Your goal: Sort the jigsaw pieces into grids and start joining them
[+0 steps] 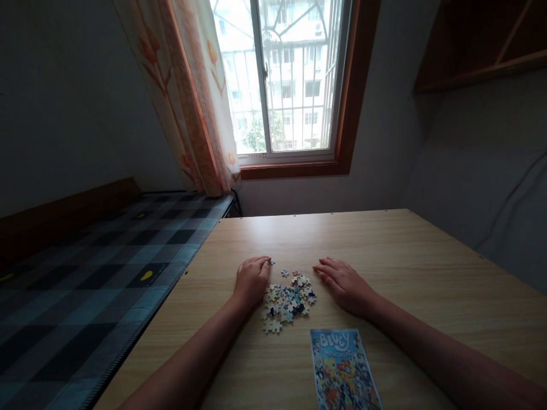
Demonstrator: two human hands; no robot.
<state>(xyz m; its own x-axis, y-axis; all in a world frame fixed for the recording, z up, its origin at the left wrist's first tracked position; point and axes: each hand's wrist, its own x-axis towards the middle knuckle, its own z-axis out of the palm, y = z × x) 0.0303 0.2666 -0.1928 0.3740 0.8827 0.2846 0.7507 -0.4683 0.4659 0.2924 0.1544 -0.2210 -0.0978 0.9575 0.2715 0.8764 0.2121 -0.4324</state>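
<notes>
A loose heap of small jigsaw puzzle pieces (288,302) lies on the wooden table, some pale side up and some showing blue and other colours. My left hand (253,279) rests on the tabletop at the heap's left, fingers stretched forward, with a single puzzle piece (272,262) at its fingertips. To the right of the heap, my right hand (344,283) lies flat with its fingers spread and nothing in them. One separate puzzle piece (285,273) sits just beyond the heap. Nearer to me is a colourful picture card (345,370) printed "BLUEY", its lower edge cut off by the frame.
The light wooden table (410,256) reaches toward a wall with a barred window (294,85). A bed with a checked cover (106,273) adjoins the table's left edge, below a flowered curtain (188,97). A wooden shelf (482,51) hangs at the upper right.
</notes>
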